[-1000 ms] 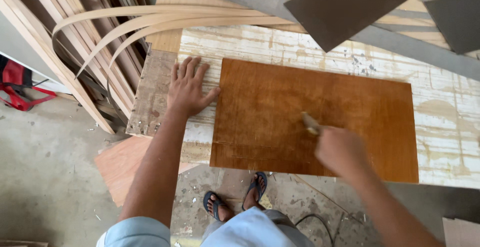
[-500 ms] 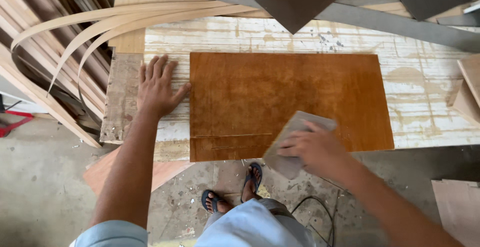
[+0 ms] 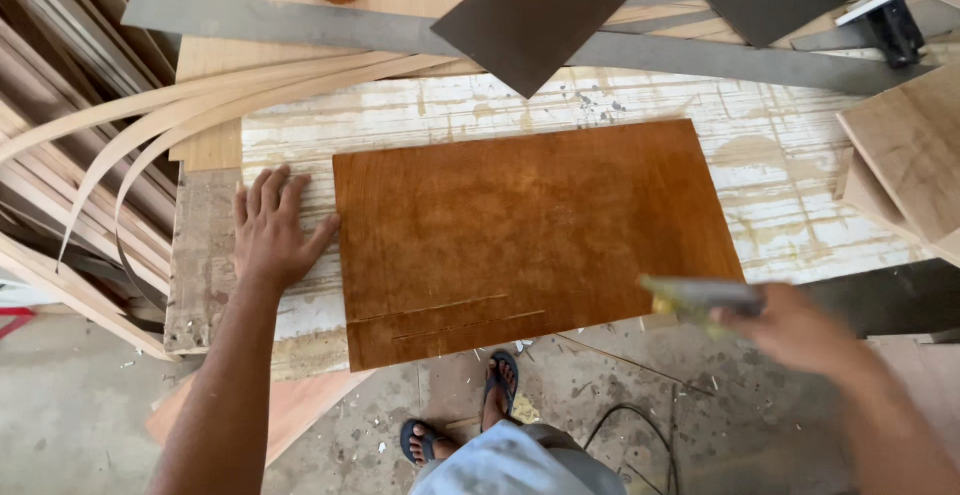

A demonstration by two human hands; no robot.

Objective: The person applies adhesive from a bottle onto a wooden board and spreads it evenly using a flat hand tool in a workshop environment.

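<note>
your left hand [image 3: 268, 230] lies spread flat on the counter [image 3: 800, 195], thumb touching the brown board [image 3: 530, 235]; right hand [image 3: 795, 330] pinches a blurred pad [image 3: 695, 297] just off its right near corner.

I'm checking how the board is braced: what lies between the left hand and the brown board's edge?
Nothing: in the head view the left hand lies flat on the whitewashed bench, thumb against the brown board.
</note>
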